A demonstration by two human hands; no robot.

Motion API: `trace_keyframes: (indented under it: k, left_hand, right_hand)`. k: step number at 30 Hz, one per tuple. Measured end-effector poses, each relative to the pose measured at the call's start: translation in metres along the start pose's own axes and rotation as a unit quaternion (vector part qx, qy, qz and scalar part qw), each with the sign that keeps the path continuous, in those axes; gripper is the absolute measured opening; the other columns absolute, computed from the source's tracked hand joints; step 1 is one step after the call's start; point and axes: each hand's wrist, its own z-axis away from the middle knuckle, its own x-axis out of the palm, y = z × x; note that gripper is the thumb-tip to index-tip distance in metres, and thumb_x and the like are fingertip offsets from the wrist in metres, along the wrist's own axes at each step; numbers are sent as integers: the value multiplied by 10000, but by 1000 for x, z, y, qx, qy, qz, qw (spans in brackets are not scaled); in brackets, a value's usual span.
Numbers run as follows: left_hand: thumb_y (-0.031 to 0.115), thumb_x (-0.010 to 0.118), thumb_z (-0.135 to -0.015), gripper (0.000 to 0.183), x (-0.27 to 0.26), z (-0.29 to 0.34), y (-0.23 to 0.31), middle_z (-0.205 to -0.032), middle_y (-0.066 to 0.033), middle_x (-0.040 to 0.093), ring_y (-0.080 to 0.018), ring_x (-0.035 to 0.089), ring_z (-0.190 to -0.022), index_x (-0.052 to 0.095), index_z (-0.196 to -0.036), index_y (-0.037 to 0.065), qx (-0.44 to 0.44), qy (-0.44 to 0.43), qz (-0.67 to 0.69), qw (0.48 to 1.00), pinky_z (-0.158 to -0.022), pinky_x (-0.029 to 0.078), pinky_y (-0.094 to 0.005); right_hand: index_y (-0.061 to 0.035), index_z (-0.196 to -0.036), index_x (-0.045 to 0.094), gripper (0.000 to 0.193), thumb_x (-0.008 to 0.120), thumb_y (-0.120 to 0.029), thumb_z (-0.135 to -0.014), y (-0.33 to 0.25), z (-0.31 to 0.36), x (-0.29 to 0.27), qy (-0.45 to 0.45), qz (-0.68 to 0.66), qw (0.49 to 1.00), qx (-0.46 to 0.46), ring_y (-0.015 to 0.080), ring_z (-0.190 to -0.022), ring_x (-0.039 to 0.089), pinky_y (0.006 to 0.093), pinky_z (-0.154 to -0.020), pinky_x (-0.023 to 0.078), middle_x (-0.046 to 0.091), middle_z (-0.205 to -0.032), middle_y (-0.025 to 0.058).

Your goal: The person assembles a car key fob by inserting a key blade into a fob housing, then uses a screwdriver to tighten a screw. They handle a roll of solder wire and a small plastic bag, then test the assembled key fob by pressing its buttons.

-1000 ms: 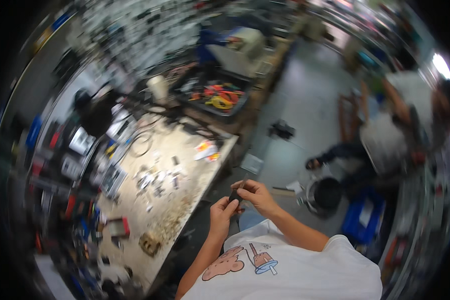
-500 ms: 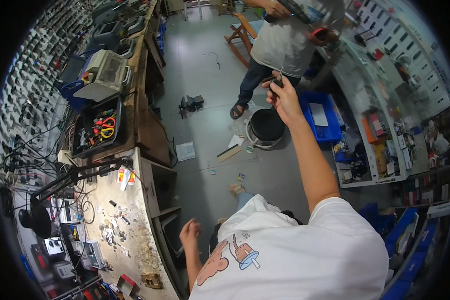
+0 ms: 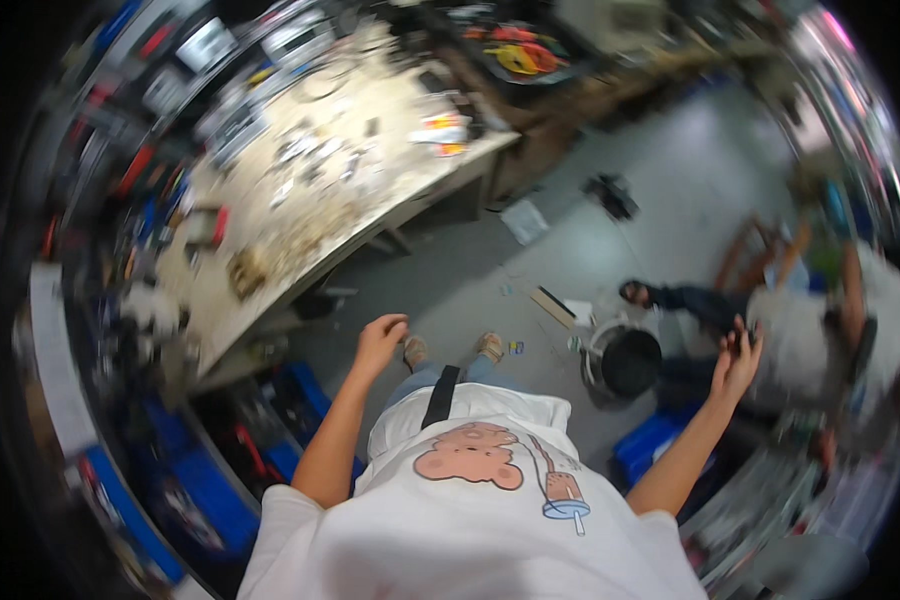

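Observation:
My right hand [image 3: 738,365] is raised at the right, its fingers closed around a small black-handled object with a thin metal tip [image 3: 744,337]. Motion blur and the fingers hide most of that object; its kind does not show. Beyond this hand is another person [image 3: 795,335] in a light top and dark trousers. My left hand [image 3: 378,343] is held in front of the workbench [image 3: 395,190], clear of its edge. Its fingers are loosely bent, with nothing visible in them.
Small metal parts [image 3: 315,150] lie scattered over the bench. A black tray [image 3: 460,60] holds coloured-handle tools. On the floor are a round black bin [image 3: 630,362], a dark clamp-like tool [image 3: 610,197] and a white sheet [image 3: 525,222]. Blue boxes [image 3: 205,490] stand at the lower left.
My view has swung left, bringing the bench across the upper left. Both hands now appear apart on either side of my body; the right still grips the black-handled object.

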Motion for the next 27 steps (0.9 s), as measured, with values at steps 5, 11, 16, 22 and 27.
trace_keyframes:
  k: [5,11,16,22,27]
  left_hand:
    - [124,530,-844,241,-10,50,-31,-814,-102,635,-142,607,-748,588,-1021,-30,-67,99,52,991,-667,489,-262]
    - [107,527,-854,229,-42,99,-81,-798,-100,627,-132,595,-704,579,-1028,-33,-171,213,137,952,-621,481,-243]
    - [115,532,-853,222,-78,91,-122,-796,-96,627,-129,583,-659,587,-1018,-24,-185,242,170,937,-610,467,-237]
    - [119,529,-853,228,-152,54,-113,-787,-94,623,-128,575,-660,587,-1024,-21,-153,258,171,938,-611,458,-243]
    - [130,513,-869,240,-192,58,-118,-798,-91,614,-133,565,-670,576,-1030,-36,-184,312,196,911,-620,458,-247]
  right_hand:
    - [-87,-1232,387,366,504,-98,-885,74,-18,76,-144,49,983,102,115,-660,523,257,-576,439,593,-966,133]
    - [-92,-1153,424,292,514,-186,-892,126,37,249,-295,90,930,197,100,-507,471,242,-481,409,551,-721,65]
    - [-65,-1214,375,349,491,-173,-903,143,92,371,-416,90,877,223,78,-483,387,240,-442,337,467,-621,24]
    - [-7,-1340,213,520,449,-105,-887,173,140,505,-502,188,816,216,108,-574,502,245,-548,442,605,-777,120]
    - [-2,-1077,434,238,471,-144,-888,203,165,623,-594,169,754,224,92,-601,535,230,-553,455,621,-785,102]
